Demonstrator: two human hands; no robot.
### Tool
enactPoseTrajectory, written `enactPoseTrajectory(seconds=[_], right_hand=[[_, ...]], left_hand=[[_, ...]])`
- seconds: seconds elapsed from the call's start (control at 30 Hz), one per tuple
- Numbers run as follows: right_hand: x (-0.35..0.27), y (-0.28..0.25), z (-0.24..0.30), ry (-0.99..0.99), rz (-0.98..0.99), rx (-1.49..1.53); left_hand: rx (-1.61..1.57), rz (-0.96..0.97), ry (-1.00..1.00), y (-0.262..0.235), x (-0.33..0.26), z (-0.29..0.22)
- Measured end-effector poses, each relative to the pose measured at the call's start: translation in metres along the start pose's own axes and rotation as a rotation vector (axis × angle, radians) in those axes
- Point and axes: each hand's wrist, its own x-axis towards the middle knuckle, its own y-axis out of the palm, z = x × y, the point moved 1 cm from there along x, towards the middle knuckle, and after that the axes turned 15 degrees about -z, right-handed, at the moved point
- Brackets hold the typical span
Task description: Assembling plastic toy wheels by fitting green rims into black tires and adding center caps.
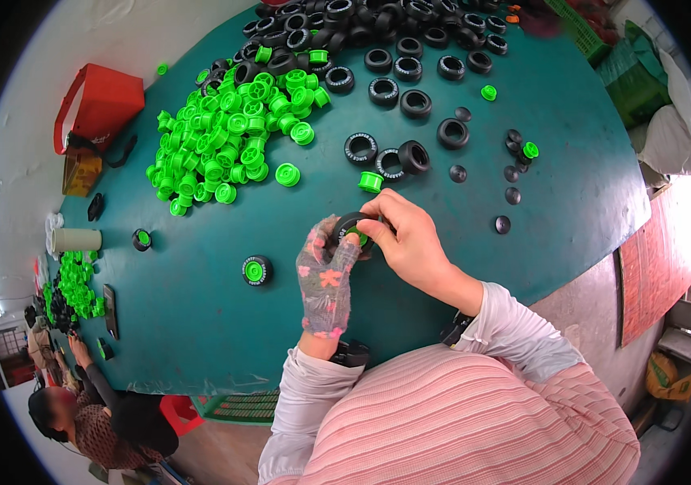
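My left hand (326, 283), in a grey fingerless glove with a flower pattern, is closed round a small black toy tyre (347, 224). A bright green wheel rim (361, 236) shows in the tyre's opening, partly hidden by my fingers. My right hand (403, 242) pinches the tyre's right edge, its thumb near the rim. Just beyond my hands lie a loose green rim (370, 182) and several black tyres, one of them leaning (414, 157). To the left rests a tyre with a green rim inside it (257, 270).
A green-topped table (458, 275) bears a heap of green rims (228, 137) and a pile of black tyres (361, 28). Small black discs (501, 225) lie on the right. At left are a red bag (103, 105), a beige cup (77, 240) and a seated person (103, 412). A green crate (236, 406) stands below the table's edge.
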Motion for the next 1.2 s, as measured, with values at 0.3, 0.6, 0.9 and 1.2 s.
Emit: enactPoseTrajectory(seconds=[0.3,0.6,0.9,1.2], right_hand=[[-0.003,-0.005,0.007,0.083,0.069,0.04],[-0.004,-0.003,0.011,-0.021,0.004,0.088],[0.004,0.0,0.004,0.314,0.006,0.257],[0.004,0.003,-0.002,0.187,-0.065,0.2]], left_hand=[[-0.098,-0.073,-0.021,0.002,0.003,-0.017],[-0.055,-0.032,0.133,0.007,-0.003,-0.012],[-0.031,-0.03,0.113,0.013,-0.004,-0.008],[0.095,-0.001,0.184,0.015,-0.004,-0.012]])
